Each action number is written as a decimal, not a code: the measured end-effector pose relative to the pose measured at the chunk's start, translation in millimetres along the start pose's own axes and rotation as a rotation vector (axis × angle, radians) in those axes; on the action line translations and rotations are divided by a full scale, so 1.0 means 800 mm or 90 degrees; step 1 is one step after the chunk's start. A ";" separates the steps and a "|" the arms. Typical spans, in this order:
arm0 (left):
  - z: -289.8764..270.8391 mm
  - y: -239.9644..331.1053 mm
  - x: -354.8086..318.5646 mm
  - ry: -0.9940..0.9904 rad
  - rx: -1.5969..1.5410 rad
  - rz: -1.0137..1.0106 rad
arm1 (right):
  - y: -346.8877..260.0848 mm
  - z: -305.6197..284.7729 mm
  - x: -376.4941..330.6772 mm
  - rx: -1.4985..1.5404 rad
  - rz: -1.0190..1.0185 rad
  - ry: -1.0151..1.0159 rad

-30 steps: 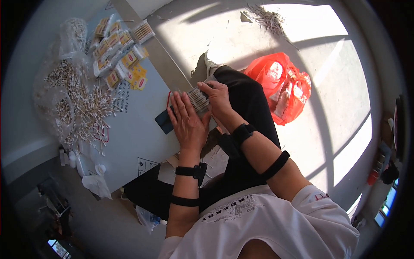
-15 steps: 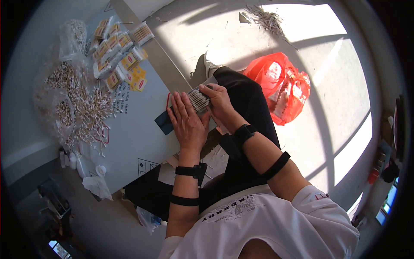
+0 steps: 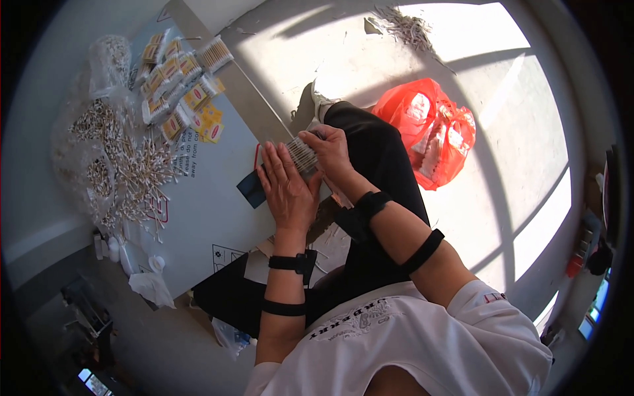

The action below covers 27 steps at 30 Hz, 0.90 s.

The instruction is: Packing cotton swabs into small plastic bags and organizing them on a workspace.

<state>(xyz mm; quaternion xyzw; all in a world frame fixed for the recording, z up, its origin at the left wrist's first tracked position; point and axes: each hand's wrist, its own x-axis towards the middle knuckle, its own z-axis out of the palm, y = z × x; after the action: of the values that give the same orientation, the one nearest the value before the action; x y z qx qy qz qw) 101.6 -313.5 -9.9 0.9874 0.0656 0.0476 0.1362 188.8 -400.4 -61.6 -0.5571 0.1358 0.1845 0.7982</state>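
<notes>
A flat row of cotton swabs [image 3: 302, 157] lies between my two hands at the table's right edge. My right hand [image 3: 332, 153] grips its right end, with the thumb across the top. Against the left end rests my left hand [image 3: 288, 185], its fingers stretched out flat and the thumb apart along the near side. A dark blue flat piece [image 3: 251, 190] sticks out under the left fingers. Whether the row is inside a clear sleeve, I cannot tell. The undersides of both hands are hidden.
Loose cotton swabs [image 3: 135, 171] spill from a clear plastic bag [image 3: 109, 63] on the table [image 3: 205, 211]. Several packed swab bundles [image 3: 172, 72] with yellow labels lie beside it. A red plastic bag [image 3: 429, 132] stands on the floor, right of my leg; paper strips [image 3: 409, 30] lie farther back.
My right thumb and fingers have shifted slightly left and down over the end of the swab row. My left hand stays nearly in place.
</notes>
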 end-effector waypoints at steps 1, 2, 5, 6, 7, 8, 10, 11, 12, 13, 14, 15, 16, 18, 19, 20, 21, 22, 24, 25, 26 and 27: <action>0.000 0.003 0.002 -0.002 0.002 0.006 | 0.004 -0.005 0.002 -0.153 -0.076 0.025; -0.001 -0.002 0.000 -0.004 0.006 0.001 | 0.001 0.001 -0.004 -0.151 -0.072 0.019; 0.000 -0.007 -0.004 -0.001 0.006 -0.010 | -0.015 0.005 -0.029 0.228 0.067 -0.018; -0.001 -0.006 -0.003 0.003 0.004 -0.005 | -0.011 -0.007 -0.030 0.226 0.115 -0.018; -0.001 -0.004 -0.003 0.006 0.002 0.001 | -0.006 -0.017 -0.031 0.224 0.163 -0.018; -0.001 -0.003 -0.002 0.006 0.001 0.002 | 0.000 -0.024 -0.033 0.224 0.162 -0.017; 0.000 0.000 -0.001 0.009 0.006 0.002 | 0.012 -0.035 -0.035 0.243 0.145 -0.052; -0.001 0.000 -0.002 0.009 0.006 0.001 | 0.010 -0.032 -0.037 0.242 0.146 -0.052; -0.001 -0.001 -0.003 0.004 0.006 -0.003 | 0.008 -0.029 -0.039 0.229 0.136 -0.042; -0.001 -0.001 -0.004 0.000 0.006 -0.008 | 0.007 -0.027 -0.040 0.216 0.126 -0.033; -0.002 -0.001 -0.003 0.002 0.008 -0.007 | 0.005 -0.026 -0.041 0.217 0.125 -0.035; -0.002 -0.001 -0.002 -0.007 0.016 -0.010 | 0.003 -0.025 -0.042 0.198 0.132 -0.026; -0.003 0.000 -0.002 -0.016 0.025 -0.014 | 0.001 -0.023 -0.042 0.178 0.140 -0.016; -0.003 -0.002 -0.003 -0.017 0.038 -0.013 | -0.009 -0.007 -0.045 0.152 0.095 -0.021; -0.003 -0.003 -0.003 -0.019 0.051 -0.011 | -0.014 0.002 -0.046 0.127 0.051 -0.025; -0.004 -0.002 -0.002 -0.018 0.050 -0.010 | -0.011 0.001 -0.042 0.126 0.049 -0.023; -0.004 0.000 -0.001 -0.021 0.044 -0.007 | -0.009 0.000 -0.036 0.071 0.030 -0.020; -0.006 0.001 0.001 -0.025 0.038 -0.004 | -0.007 -0.001 -0.031 0.015 0.010 -0.017; -0.002 -0.007 -0.001 -0.014 0.022 -0.004 | -0.003 0.005 -0.028 0.001 0.007 -0.007; -0.001 -0.010 -0.002 -0.004 0.005 -0.002 | -0.002 0.008 -0.027 -0.012 0.004 0.005; -0.002 -0.011 -0.003 0.000 0.008 -0.004 | 0.001 0.009 -0.025 -0.011 0.003 0.000; -0.003 -0.008 -0.007 -0.004 0.003 -0.016 | 0.003 0.008 -0.025 -0.029 -0.014 -0.001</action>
<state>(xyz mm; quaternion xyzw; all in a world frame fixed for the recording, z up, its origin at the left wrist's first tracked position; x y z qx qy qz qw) 94.9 -307.5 -9.9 0.9869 0.0774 0.0426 0.1349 169.8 -396.2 -52.6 -0.5766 0.1252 0.1791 0.7873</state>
